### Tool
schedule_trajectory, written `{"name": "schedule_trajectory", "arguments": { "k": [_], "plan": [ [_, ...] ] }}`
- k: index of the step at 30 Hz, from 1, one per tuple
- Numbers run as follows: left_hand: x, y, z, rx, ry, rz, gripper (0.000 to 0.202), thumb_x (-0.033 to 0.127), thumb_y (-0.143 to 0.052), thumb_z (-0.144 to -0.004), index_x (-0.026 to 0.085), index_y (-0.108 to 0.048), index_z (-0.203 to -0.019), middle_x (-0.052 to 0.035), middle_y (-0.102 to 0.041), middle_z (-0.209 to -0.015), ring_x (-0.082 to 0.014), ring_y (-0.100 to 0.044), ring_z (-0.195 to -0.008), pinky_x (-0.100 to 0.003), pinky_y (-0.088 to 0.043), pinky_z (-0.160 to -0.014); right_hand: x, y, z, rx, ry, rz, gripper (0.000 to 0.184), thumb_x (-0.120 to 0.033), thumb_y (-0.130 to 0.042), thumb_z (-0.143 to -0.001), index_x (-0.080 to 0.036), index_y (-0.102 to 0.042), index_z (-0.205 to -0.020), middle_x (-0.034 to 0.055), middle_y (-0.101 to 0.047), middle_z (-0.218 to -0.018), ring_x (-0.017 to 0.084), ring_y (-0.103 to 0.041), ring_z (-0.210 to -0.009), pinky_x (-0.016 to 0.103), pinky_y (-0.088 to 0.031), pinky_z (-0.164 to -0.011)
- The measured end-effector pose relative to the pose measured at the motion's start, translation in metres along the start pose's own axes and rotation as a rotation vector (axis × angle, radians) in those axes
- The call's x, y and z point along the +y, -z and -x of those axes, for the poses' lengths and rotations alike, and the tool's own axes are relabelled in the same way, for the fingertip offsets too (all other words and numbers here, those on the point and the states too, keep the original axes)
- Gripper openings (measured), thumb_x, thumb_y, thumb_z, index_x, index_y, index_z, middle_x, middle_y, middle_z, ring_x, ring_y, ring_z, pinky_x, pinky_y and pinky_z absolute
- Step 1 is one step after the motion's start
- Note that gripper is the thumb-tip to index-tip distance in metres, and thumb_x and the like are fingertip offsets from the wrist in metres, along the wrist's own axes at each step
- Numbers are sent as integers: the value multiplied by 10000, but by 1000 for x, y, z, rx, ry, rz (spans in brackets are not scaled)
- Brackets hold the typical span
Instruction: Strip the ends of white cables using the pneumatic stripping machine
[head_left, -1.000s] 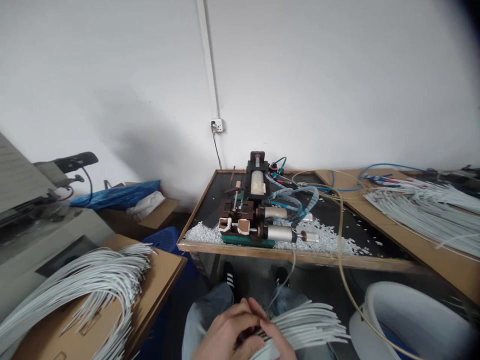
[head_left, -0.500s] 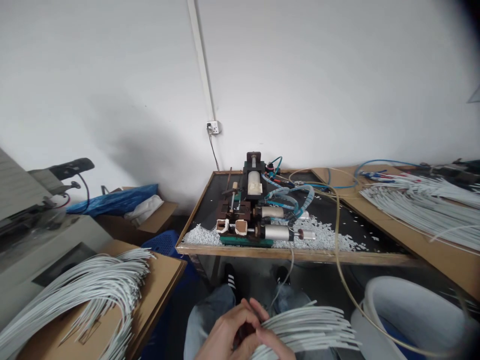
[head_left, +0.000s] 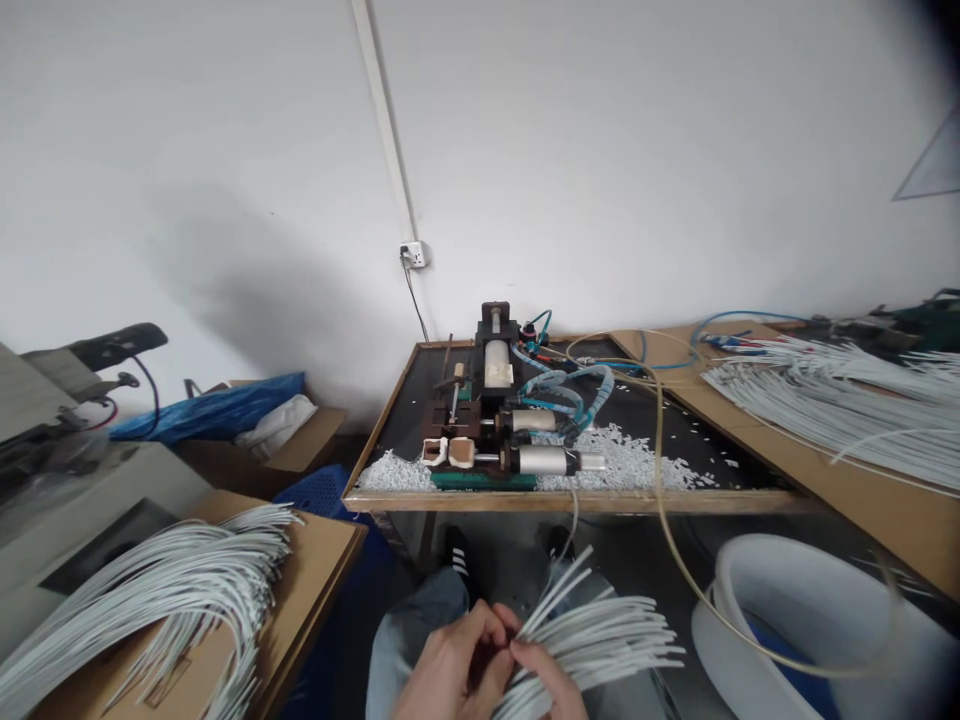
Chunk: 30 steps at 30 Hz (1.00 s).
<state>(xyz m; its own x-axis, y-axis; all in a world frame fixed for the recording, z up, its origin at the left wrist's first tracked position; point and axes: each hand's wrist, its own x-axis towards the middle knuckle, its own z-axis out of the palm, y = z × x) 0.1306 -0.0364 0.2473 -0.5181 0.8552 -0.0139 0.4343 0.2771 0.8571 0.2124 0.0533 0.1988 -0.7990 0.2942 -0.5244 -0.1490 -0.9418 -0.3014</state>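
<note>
A bundle of white wires (head_left: 615, 640) fans out over my lap, its cut ends pointing right. My left hand (head_left: 450, 668) comes in from the lower left, fingers bent together at the bundle's left side. My right hand (head_left: 551, 685) lies against it, closed around the wires, with the lower part out of view. A few wires stand apart from the rest, sloping up and to the right from the fingers. The fingertips of both hands meet, and part of their grip is hidden.
Ahead, a pneumatic machine (head_left: 499, 400) sits on a wood-edged bench (head_left: 630, 503) strewn with white scraps (head_left: 630, 460). More wires lie on cardboard at left (head_left: 217, 560) and right (head_left: 817, 400). A white bucket (head_left: 720, 620) stands right, crossed by a yellowish hose (head_left: 661, 480).
Several wires have lifted and split from the top of the bundle, pointing up and right. Both hands stay close together. The view has turned slightly right.
</note>
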Motion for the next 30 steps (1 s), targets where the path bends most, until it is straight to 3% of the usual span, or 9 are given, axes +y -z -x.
{"name": "schedule_trajectory", "arguments": {
  "k": [4, 7, 10, 14, 19, 24, 27, 30],
  "plan": [
    [-5, -8, -3, 78, 15, 3, 70, 231, -528, -860, 194, -555, -806, 12, -586, -683, -111, -511, -571, -191, -370, -536, -6, -6, 4, 23, -2, 0, 417, -307, -878, -453, -190, -793, -845, 82, -774, -989, 276, -669, -1066, 327, -470, -995],
    [-3, -6, -2, 146, 23, 33, 161, 304, -525, -874, 191, -637, -848, -15, -637, -713, -128, -552, -597, -191, -421, -562, -9, -13, 9, 58, -15, -3, 417, -357, -873, -480, -178, -787, -846, 73, -777, -974, 265, -668, -1068, 312, -495, -961],
    [-1, 0, 2, 151, 26, 4, 229, 376, -525, -893, 205, -672, -850, -38, -698, -764, -156, -626, -653, -200, -482, -614, -9, -20, 14, 89, -35, -22, 387, -360, -863, -494, -150, -778, -809, 65, -781, -824, 254, -703, -929, 305, -537, -830],
    [-6, 10, 1, 152, 65, 72, 240, 440, -534, -893, 240, -666, -908, -16, -716, -735, -171, -675, -640, -202, -531, -611, -9, -26, 17, 72, 87, -60, 328, -359, -861, -489, -160, -744, -722, 74, -778, -871, 207, -693, -791, 272, -524, -700],
    [-2, 13, 3, 146, 52, 19, 215, 435, -603, -862, 263, -717, -922, -18, -732, -758, -175, -678, -642, -202, -528, -627, -10, -28, 21, -48, 138, 12, 321, -384, -803, -676, -150, -759, -891, 33, -743, -788, 141, -647, -712, 225, -485, -675],
    [10, 8, 6, 275, 66, 65, 240, 439, -603, -868, 243, -734, -909, -27, -717, -742, -172, -652, -629, -216, -505, -629, -11, -28, 24, -66, 107, 12, 207, -341, -787, -721, -165, -765, -828, 13, -701, -696, 129, -610, -643, 236, -479, -669],
    [8, 5, 3, 328, 108, 172, 263, 463, -602, -864, 218, -694, -848, -15, -671, -653, -168, -622, -583, -225, -484, -582, -9, -24, 23, -61, 101, 0, 277, -325, -810, -701, -184, -761, -935, 41, -756, -872, 155, -663, -733, 260, -503, -707],
    [1, 10, -5, 431, 166, 332, 360, 515, -583, -865, 186, -625, -725, 28, -523, -531, -116, -496, -479, -199, -398, -480, -7, -19, 20, -20, 79, 10, 412, -317, -879, -602, -188, -751, -971, 85, -736, -1108, 232, -698, -920, 328, -529, -795]
  ]
}}
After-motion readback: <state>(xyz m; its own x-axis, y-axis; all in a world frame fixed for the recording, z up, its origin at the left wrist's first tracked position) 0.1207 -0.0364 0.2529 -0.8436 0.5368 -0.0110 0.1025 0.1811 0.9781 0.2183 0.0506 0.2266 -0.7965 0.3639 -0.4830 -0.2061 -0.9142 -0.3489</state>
